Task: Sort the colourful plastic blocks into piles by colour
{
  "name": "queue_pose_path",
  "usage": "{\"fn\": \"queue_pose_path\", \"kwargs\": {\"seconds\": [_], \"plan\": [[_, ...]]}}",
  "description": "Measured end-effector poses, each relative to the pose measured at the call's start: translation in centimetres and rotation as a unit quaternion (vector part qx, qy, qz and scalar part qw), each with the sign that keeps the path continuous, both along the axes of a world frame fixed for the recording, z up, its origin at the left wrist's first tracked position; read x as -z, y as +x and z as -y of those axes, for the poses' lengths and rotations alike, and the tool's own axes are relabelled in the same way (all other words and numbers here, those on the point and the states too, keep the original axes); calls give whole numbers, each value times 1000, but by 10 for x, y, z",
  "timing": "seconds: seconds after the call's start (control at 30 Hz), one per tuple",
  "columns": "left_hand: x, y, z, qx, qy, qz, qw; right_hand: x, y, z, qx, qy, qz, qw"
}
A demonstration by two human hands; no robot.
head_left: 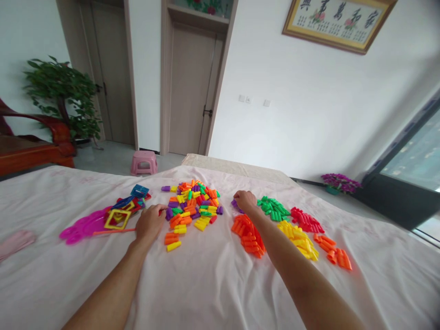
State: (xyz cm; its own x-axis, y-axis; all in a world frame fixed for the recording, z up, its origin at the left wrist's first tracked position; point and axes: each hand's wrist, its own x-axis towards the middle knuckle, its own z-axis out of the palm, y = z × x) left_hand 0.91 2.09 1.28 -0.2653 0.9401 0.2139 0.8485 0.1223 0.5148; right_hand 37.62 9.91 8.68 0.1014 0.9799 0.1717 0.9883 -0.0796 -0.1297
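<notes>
My left hand [151, 222] is at the left edge of a mixed pile of small plastic tube-shaped building blocks [192, 206] in orange, yellow, purple, green and red. Its fingers are bent together, and a bit of red shows at the fingertips, too small to name. My right hand [245, 200] is lowered over a few purple blocks [237, 207], fingers curled and their tips hidden. Around my right forearm lie single-colour groups: orange blocks [249, 236], green blocks [274, 208], yellow blocks [299, 240] and red blocks [307, 221].
More orange-red blocks [333, 252] lie at the right. Left of my left hand are a magenta plastic piece [84, 224], a yellow square frame [117, 219] and a blue piece [140, 191]. A pale cloth [199, 288] covers the surface. Beyond stands a pink stool [144, 161].
</notes>
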Motion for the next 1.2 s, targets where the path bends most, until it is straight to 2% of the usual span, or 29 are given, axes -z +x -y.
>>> {"fn": "queue_pose_path", "kwargs": {"seconds": [0.23, 0.5, 0.8, 0.9, 1.0, 1.2], "plan": [[1, 0, -2, -4, 0, 9, 1000, -1, -8, 3, -38, -7, 50, 998], [1, -1, -2, 3, 1, 11, 1000, 10, -55, 23, -141, -50, 55, 987], [-1, -1, -1, 5, -10, 14, 1000, 14, -59, 43, -140, -33, -1, 990], [-1, -1, -2, 7, -10, 7, 1000, 13, -52, 49, -148, -25, -32, 988], [0, -1, -2, 10, -3, 0, 1000, 7, -31, 46, -138, -6, -68, 988], [1, -1, -2, 13, -1, -8, 1000, -11, 35, 24, -39, 51, -87, 994]]}}
